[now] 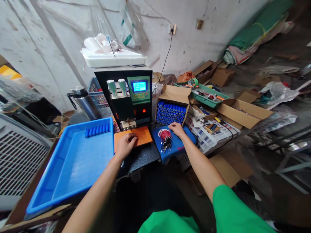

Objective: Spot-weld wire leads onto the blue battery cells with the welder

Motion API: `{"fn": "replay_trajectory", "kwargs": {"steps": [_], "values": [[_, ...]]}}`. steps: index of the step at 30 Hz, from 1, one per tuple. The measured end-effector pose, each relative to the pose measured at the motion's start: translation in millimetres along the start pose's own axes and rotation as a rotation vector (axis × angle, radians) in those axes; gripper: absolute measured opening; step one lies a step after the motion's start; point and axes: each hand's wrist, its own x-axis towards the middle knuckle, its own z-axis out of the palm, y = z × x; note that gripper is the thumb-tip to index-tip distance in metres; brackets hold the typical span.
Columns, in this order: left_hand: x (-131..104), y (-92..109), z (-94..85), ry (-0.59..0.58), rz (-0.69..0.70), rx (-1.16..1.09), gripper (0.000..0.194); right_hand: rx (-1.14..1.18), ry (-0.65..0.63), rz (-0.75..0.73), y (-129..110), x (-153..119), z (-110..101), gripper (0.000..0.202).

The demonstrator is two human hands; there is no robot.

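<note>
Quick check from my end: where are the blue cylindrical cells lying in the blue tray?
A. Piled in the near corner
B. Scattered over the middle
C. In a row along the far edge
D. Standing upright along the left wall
C: the blue cells lie side by side in one row at the far edge of the blue tray.

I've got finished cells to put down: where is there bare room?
Most of the blue tray floor is bare, below the row of cells at its far edge. Crowded: the orange pad under the left hand, and the blue cloth with red wires.
</note>
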Motion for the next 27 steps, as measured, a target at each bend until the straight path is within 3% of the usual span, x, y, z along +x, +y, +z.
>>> {"fn": "replay_trajectory", "kwargs": {"steps": [4,7,11,14,22,27], "values": [[0.2,-1.4,-0.1,-0.001,0.0,-0.01,0.037,0.132,0.064,0.004,-24.6,-1.1,-20.0,0.023],[0.0,-3.9,0.8,-0.01,-0.017,-0.047,0.04,0.175,0.184,-0.032,-47.1,-1.6,-31.6,0.023],[-1.9,-1.4,0.5,0.008,-0.008,-0.115,0.039,0.352,0.268,-0.082,-77.4,-10.5,-32.6,0.023],[-6.5,13.3,-3.6,0.013,0.001,-0.151,0.039,0.515,0.208,-0.099,-97.4,-25.4,-20.5,0.024],[-33.8,83.1,-1.4,-0.051,-0.018,-0.309,0.034,0.708,0.03,-0.114,-134.0,-75.1,40.6,0.024],[-45.3,89.9,7.2,-0.055,-0.122,-0.495,0.036,0.774,-0.054,-0.114,-143.3,-96.6,71.9,0.024]]}}
